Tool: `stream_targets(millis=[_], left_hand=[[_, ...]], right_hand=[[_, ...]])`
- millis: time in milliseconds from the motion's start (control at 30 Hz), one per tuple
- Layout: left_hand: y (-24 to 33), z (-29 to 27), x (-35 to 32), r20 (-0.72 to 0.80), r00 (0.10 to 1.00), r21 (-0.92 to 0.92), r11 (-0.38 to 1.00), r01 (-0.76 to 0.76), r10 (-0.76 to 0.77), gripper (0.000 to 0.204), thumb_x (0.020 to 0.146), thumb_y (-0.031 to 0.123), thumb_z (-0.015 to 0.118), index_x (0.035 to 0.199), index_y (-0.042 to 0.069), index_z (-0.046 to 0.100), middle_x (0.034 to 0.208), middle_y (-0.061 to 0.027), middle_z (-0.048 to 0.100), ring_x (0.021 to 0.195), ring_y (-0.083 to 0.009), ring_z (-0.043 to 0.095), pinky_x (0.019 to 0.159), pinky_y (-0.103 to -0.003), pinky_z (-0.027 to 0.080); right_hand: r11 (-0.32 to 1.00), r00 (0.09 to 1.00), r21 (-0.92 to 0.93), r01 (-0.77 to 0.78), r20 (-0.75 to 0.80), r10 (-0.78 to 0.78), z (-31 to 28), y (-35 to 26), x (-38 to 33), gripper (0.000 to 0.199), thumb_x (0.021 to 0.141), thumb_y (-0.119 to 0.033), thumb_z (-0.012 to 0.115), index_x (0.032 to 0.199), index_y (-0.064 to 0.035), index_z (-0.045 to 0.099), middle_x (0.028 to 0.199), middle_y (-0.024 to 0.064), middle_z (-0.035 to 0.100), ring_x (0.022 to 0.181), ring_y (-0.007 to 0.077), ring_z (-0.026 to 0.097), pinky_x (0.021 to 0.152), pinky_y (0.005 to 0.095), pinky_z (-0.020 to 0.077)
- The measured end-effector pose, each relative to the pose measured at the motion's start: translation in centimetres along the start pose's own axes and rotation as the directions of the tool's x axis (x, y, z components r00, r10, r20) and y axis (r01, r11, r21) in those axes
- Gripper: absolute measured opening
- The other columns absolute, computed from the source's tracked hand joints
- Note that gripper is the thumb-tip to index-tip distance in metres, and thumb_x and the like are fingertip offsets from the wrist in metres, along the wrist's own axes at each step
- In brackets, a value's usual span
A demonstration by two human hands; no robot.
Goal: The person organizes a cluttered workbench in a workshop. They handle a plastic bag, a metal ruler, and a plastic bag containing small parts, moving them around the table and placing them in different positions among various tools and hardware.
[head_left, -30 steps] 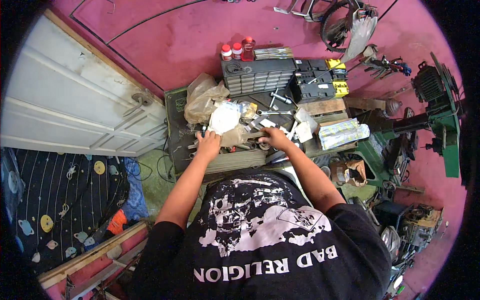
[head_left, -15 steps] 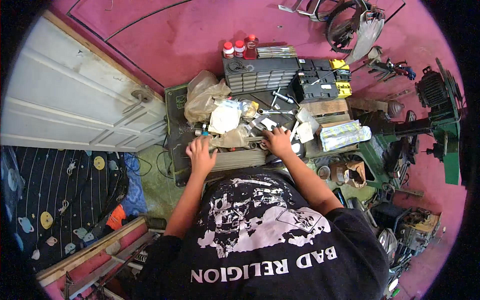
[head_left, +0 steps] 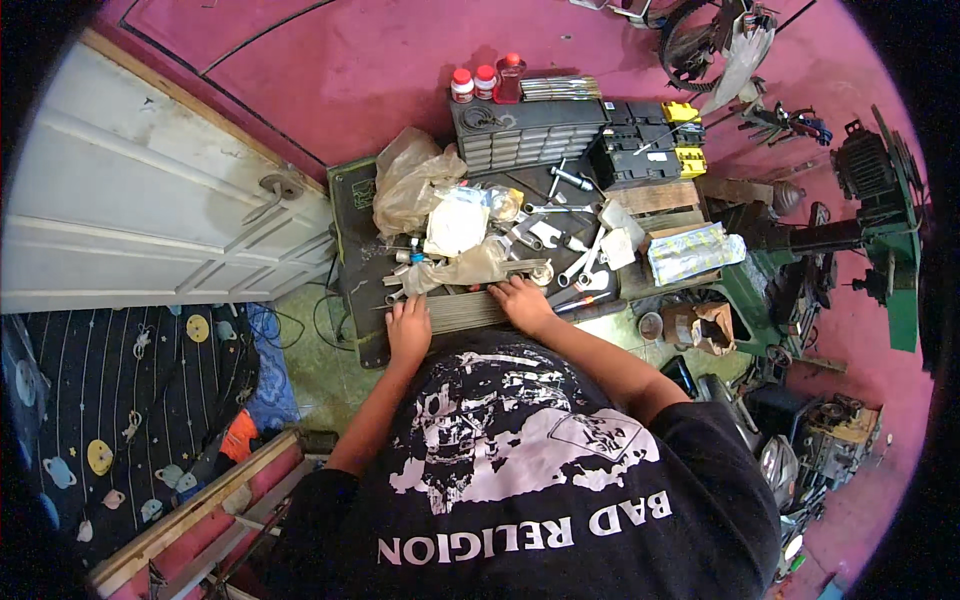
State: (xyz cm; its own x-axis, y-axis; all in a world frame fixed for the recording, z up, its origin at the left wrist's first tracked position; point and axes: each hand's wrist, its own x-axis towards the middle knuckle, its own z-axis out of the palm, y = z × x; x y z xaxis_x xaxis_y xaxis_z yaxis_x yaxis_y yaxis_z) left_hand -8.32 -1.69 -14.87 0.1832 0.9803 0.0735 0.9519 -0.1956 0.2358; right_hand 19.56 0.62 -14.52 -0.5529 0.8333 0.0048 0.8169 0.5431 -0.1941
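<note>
A bundle of thin grey rods (head_left: 465, 309), like welding rods, lies lengthwise along the near edge of the dark worktable. Over its left end, my left hand (head_left: 409, 332) is closed with bent fingers. My right hand (head_left: 523, 303) curls over the rods near their right end. Just beyond them lies a beige plastic wrapping (head_left: 468, 266) around more rods, and a small blue-capped item (head_left: 416, 256) sits near its left end. Several wrenches (head_left: 560, 210) are scattered past my right hand. The undersides of both hands are hidden.
A crumpled plastic bag (head_left: 412, 182) and a white packet (head_left: 456, 226) occupy the table's left. Behind stand a drawer cabinet (head_left: 530, 148) and black-yellow cases (head_left: 640, 162). A foil-like package (head_left: 692, 254) lies right, before a green drill press (head_left: 890, 255). A white door (head_left: 150, 200) stands left.
My right hand has come back from the tools toward me and left, onto the rods. My left hand has shifted slightly nearer, onto their left end. The view has tilted slightly.
</note>
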Motion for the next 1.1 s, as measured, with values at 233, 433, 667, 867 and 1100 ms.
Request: stream_targets(millis=[233,433,667,867,1100], left_hand=[[-2.7,-0.1,1.9,-0.019,0.978,-0.032,0.977,-0.209,0.208,0.011,0.084,0.021,0.065,0.088,0.011,0.067,0.091,-0.0013,0.065,0.092,-0.0248,0.058,0.083,-0.042,0.044],[-3.4,-0.2,2.0,-0.012,0.924,0.009,0.924,-0.382,0.382,0.015,0.08,0.021,0.068,0.086,0.008,0.063,0.09,-0.008,0.062,0.096,-0.0275,0.056,0.083,-0.042,0.042],[-2.2,-0.9,3.0,0.142,0.895,-0.048,0.906,-0.42,0.422,0.024,0.079,0.025,0.07,0.094,0.007,0.062,0.094,-0.009,0.062,0.098,-0.0275,0.055,0.084,-0.046,0.039],[-1.2,-0.1,3.4,0.045,0.889,0.014,0.89,-0.456,0.455,0.027,0.081,0.026,0.069,0.103,0.011,0.068,0.092,-0.0059,0.063,0.096,-0.0256,0.054,0.081,-0.045,0.038],[-0.6,1.1,3.4,-0.006,0.955,0.017,0.955,-0.295,0.296,0.013,0.082,0.023,0.068,0.087,0.013,0.073,0.084,-0.0052,0.065,0.094,-0.0254,0.054,0.081,-0.046,0.035]], right_hand=[[0.99,0.99,-0.036,-0.136,0.036,0.137,0.4,-1.6,1.3,0.018,0.083,-0.017,0.058,0.097,-0.0111,0.068,0.095,0.0037,0.061,0.099,0.0233,0.057,0.084,0.036,0.0486],[0.971,0.972,-0.055,-0.235,-0.019,0.234,0.0,-3.5,0.8,0.018,0.086,-0.019,0.056,0.099,-0.0115,0.065,0.104,0.0051,0.063,0.105,0.0238,0.055,0.089,0.0419,0.0428],[0.914,0.914,-0.03,-0.405,-0.024,0.405,-0.9,-5.4,0.0,0.028,0.089,-0.023,0.054,0.113,-0.0113,0.063,0.112,0.0059,0.061,0.112,0.0247,0.051,0.095,0.0485,0.0351],[0.877,0.877,-0.027,-0.479,0.025,0.48,-0.4,-2.9,-1.0,0.029,0.092,-0.021,0.052,0.117,-0.0231,0.066,0.109,0.0053,0.059,0.118,0.026,0.048,0.1,0.0562,0.0317],[0.954,0.942,-0.114,-0.278,0.159,0.294,-1.2,-0.2,0.6,0.022,0.09,-0.018,0.051,0.103,-0.0136,0.068,0.106,0.0051,0.061,0.118,0.0258,0.048,0.1,0.0558,0.0328]])
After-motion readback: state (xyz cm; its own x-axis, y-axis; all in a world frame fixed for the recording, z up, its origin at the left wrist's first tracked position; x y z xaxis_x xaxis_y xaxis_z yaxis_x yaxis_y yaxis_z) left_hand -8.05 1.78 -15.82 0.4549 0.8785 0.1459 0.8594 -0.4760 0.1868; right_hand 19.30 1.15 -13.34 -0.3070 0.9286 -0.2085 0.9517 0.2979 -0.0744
